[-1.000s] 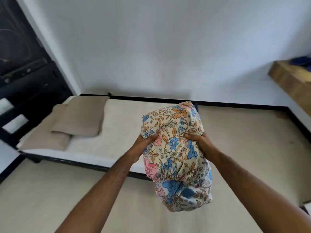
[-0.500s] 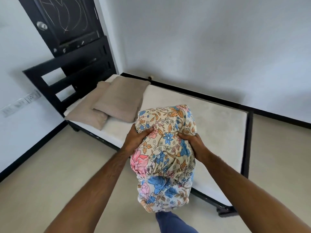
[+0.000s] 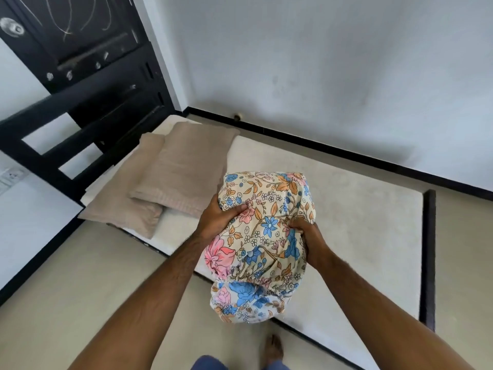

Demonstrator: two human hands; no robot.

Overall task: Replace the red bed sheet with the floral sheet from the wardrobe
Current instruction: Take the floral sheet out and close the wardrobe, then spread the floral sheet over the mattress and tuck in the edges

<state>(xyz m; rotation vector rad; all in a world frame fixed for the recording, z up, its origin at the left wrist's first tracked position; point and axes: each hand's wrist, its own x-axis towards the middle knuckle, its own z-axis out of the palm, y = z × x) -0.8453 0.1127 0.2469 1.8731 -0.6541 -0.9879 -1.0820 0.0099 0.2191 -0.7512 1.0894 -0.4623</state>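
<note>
Both hands grasp the bundled floral sheet (image 3: 262, 236), held above the bare mattress (image 3: 346, 209) edge: left hand (image 3: 216, 217) on its left side, right hand (image 3: 309, 239) on its right. Two pillows (image 3: 170, 180) lie near the headboard (image 3: 80, 124).

bare forearms, blue trousers (image 3: 210, 364), bare foot (image 3: 272, 349)

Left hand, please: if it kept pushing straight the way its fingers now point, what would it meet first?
The left hand already grips the floral sheet, so it would press further into that bundle; beyond it, probably the right hand, though depth is unclear.
</note>
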